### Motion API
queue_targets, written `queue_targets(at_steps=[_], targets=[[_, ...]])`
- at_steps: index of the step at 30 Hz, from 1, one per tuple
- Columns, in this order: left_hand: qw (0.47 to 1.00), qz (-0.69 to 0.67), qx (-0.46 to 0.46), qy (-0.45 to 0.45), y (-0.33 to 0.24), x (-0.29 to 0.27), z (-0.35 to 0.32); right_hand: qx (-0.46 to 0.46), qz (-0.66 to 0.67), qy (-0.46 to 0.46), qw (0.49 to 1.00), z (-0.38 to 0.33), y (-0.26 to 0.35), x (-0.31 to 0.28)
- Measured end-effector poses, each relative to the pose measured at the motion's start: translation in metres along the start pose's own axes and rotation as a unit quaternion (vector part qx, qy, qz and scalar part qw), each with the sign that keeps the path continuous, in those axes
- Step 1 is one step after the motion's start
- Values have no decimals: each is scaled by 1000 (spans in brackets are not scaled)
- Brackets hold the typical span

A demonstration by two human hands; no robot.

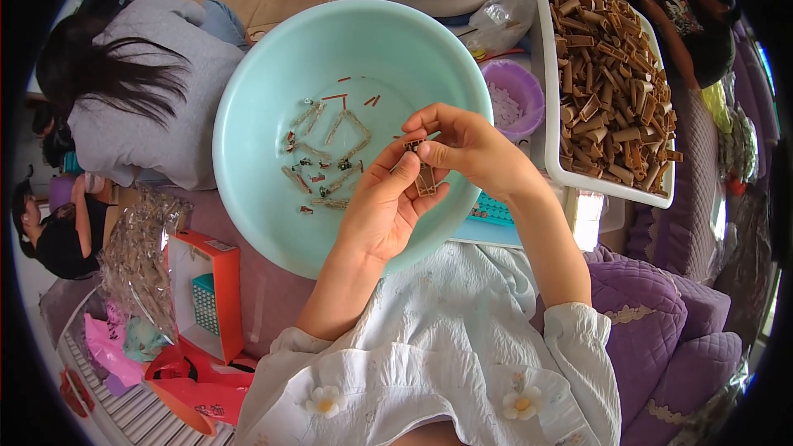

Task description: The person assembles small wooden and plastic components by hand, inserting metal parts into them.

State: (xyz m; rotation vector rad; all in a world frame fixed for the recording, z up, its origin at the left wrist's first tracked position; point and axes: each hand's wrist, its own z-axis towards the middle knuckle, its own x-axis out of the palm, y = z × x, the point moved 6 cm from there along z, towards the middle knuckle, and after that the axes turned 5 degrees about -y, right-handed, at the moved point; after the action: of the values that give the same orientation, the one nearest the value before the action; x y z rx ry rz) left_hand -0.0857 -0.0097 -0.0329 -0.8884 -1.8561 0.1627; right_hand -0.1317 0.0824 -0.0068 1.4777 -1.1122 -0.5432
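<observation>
Over the light green basin [248,58] my two hands meet around a small brown trough-shaped piece [425,180] with darker edges. My left hand [384,206] cradles it from the left, thumb near its upper end and fingers behind it. At that same upper end, the thumb and fingertips of my right hand [462,144] close on the piece; a small dark detail there is partly hidden by the fingers. Below, in the basin, lie several narrow clear packets [357,147], thin reddish-brown strips [334,97] and small dark bits [344,163].
A white tray [541,116] heaped with brown trough-shaped pieces [611,91] stands right, beside a purple bowl [529,91] of small white bits. Behind is a pale basin [413,0] of similar pieces. An orange box [227,297] sits left; people [165,74] sit nearby.
</observation>
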Motion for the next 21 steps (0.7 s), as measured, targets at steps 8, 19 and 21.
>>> queue_targets(at_steps=[8,19,21], targets=[[999,-41,16,13,3,3,3,-13,25,-25,999,3,-6,-3],[995,-10,99,-5,-18,2,-5,-150,-156,-113,970,-39,17,-22],[994,-17,108,5,-22,-4,-6,-112,-180,-170,962,-56,18,-56]])
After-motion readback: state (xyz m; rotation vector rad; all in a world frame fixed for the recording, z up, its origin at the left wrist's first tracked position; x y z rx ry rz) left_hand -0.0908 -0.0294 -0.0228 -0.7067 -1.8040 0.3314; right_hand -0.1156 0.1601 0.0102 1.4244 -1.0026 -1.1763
